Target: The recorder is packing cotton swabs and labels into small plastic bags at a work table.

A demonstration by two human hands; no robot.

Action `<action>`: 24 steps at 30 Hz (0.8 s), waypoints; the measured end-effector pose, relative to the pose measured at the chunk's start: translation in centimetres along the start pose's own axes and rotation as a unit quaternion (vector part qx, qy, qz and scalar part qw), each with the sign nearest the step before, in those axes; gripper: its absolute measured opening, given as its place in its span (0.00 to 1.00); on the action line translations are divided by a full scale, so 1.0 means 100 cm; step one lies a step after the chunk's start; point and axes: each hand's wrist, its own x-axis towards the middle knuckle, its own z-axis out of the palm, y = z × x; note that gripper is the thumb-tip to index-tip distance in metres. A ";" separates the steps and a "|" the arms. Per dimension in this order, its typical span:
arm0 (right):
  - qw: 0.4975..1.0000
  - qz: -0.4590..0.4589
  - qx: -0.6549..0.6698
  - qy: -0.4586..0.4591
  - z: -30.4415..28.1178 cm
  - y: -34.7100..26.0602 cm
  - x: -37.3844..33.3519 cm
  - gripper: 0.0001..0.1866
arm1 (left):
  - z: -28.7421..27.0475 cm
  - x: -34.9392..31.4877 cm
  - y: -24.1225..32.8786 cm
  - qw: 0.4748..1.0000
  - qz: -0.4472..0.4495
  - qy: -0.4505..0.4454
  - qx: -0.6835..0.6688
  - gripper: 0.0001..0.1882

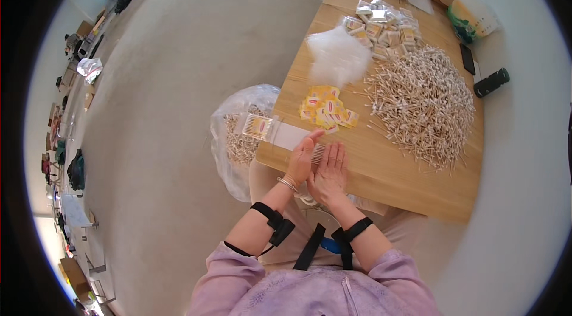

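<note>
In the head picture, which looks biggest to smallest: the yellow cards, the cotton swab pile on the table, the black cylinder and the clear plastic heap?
1. Cotton swab pile
2. Clear plastic heap
3. Yellow cards, counted as one group
4. Black cylinder

A swab bundle (319, 152) lies between left hand (301, 158) and right hand (329, 177), at the near end of the table (393, 182). From there: cards (325, 104) at 12 o'clock, plastic sleeves (339, 55) behind them; packets (381, 30), 1 o'clock; swab heap (423, 107), 2 o'clock, phone (467, 59) beyond; bag (223, 164), off the table, 9 to 10 o'clock.
</note>
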 end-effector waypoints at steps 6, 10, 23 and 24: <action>0.999 -0.030 0.015 0.016 0.006 0.008 -0.012 0.46 | 0.012 -0.008 0.001 0.999 -0.024 0.021 -0.041 0.30; 0.998 -0.055 0.010 0.023 0.005 0.000 -0.018 0.47 | 0.008 -0.011 0.003 0.999 -0.003 0.039 -0.033 0.30; 0.999 -0.045 0.022 0.018 0.027 -0.051 0.025 0.45 | -0.048 0.004 0.033 0.995 0.022 0.073 0.070 0.30; 0.998 -0.050 0.026 0.026 0.028 -0.051 0.024 0.45 | -0.048 0.002 0.034 0.994 0.018 0.058 0.094 0.30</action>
